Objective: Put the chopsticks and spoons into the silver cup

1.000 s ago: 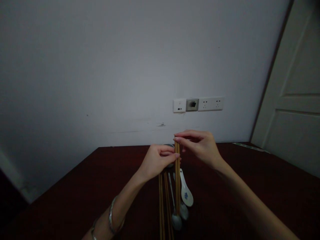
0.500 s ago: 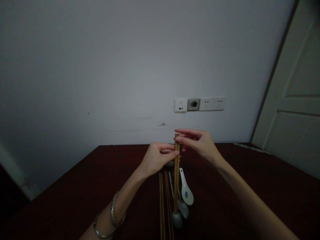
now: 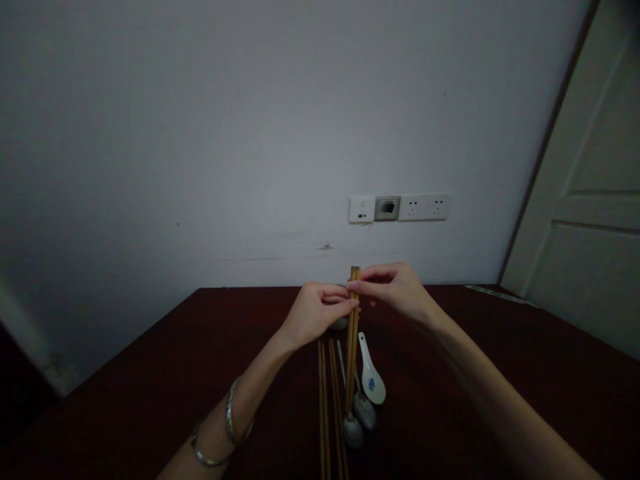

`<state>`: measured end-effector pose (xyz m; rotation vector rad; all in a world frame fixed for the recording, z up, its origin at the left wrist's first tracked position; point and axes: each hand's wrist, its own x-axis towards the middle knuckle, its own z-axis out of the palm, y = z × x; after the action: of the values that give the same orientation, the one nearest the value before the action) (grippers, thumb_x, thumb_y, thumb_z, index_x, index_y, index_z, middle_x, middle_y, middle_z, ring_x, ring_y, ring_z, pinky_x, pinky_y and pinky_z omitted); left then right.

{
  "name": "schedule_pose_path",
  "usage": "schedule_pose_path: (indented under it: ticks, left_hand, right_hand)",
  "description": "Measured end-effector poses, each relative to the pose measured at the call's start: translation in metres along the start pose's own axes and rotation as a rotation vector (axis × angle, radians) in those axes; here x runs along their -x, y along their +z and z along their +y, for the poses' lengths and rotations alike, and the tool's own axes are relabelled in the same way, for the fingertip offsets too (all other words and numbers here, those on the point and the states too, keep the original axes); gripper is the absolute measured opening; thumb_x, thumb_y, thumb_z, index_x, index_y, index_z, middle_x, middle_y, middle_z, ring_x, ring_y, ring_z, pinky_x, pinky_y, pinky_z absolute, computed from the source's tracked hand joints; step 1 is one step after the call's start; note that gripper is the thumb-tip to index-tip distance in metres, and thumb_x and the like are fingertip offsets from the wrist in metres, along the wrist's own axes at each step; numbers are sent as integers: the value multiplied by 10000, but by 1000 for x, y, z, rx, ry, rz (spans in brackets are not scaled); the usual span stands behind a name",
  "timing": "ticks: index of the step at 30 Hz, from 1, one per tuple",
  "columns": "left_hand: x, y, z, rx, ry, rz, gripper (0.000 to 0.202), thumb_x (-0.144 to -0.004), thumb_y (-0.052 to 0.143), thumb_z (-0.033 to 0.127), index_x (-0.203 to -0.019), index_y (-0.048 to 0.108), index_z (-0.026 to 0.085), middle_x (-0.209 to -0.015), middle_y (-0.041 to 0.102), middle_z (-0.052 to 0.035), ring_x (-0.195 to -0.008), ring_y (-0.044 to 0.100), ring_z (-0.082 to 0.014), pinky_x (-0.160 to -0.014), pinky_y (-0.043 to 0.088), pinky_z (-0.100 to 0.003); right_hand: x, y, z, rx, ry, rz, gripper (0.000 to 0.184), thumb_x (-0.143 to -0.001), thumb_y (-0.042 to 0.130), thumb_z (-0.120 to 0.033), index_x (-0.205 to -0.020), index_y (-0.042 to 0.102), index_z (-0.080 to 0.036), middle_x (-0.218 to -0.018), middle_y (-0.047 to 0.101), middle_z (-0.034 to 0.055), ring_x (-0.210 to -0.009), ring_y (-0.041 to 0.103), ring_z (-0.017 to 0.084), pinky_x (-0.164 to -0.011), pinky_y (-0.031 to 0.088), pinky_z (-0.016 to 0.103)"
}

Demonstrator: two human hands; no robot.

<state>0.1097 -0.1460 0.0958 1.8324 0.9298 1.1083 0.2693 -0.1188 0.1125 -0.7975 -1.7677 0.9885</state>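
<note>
A pair of wooden chopsticks (image 3: 353, 360) is held upright between my two hands. My left hand (image 3: 320, 312) pinches them a little below the top, thumb in front. Just above it, my right hand (image 3: 387, 287) grips the same pair near the upper ends. Below lie more wooden chopsticks (image 3: 326, 413) in pairs, side by side on the table. Two metal spoons, a nearer one (image 3: 353, 432) and another (image 3: 365, 410), lie to their right, partly covered by the held pair. Beside them rests a white ceramic spoon (image 3: 373, 380) with a blue mark. Behind my left hand, a metallic round object (image 3: 340, 325) is mostly hidden.
The dark red table (image 3: 200, 373) reaches back to a pale wall (image 3: 250, 133). Sockets and switches (image 3: 400, 208) are set in the wall. A panelled door (image 3: 595, 220) stands at the right, and a flat strip (image 3: 500, 295) lies at the table's back right.
My right hand has slid slightly down the chopsticks, and its raised fingers have closed in toward them. The chopsticks' tops now show above it. My left hand stays nearly in place.
</note>
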Motion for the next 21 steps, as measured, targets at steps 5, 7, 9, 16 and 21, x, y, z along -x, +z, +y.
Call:
schedule_pose_path:
  ticks: [5, 7, 9, 16, 21]
  left_hand:
    - [-1, -1, -4, -26, 18, 23, 253, -719, 569, 311, -832, 667, 107, -811, 672, -85, -739, 619, -181, -679, 475, -275]
    - [-2, -2, -6, -37, 29, 50, 245, -712, 577, 314, -809, 667, 108, -799, 673, -82, -726, 619, -178, -669, 474, -269]
    - [-3, -2, -7, -34, 21, 68, 246, -706, 583, 315, -804, 664, 104, -790, 673, -82, -722, 619, -177, -665, 474, -267]
    - [-6, -10, -4, 51, -4, 79, 286, -681, 619, 278, -895, 641, 89, -865, 668, -97, -799, 614, -183, -751, 465, -290]
    - [-17, -29, -21, 162, -55, 261, 300, -706, 591, 317, -868, 619, 66, -819, 669, -127, -713, 633, -175, -752, 475, -314]
  right_hand:
    - [-1, 2, 1, 24, -9, 33, 280, -570, 665, -406, -619, 650, -130, -547, 588, 3, -464, 477, 75, -427, 363, 198]
    - [-3, 2, 3, 29, -17, 54, 273, -564, 673, -396, -621, 652, -131, -562, 598, 5, -490, 494, 85, -447, 364, 205]
    - [-6, 3, 4, 32, -19, 52, 266, -565, 675, -390, -621, 654, -130, -572, 605, 6, -509, 505, 90, -471, 371, 211]
    - [-26, -3, -1, 78, -32, 52, 278, -573, 668, -397, -653, 667, -130, -580, 616, 16, -493, 494, 82, -467, 391, 216]
    - [-65, -19, -13, 28, -87, 81, 280, -551, 700, -362, -691, 680, -120, -671, 646, 55, -583, 549, 100, -533, 448, 231]
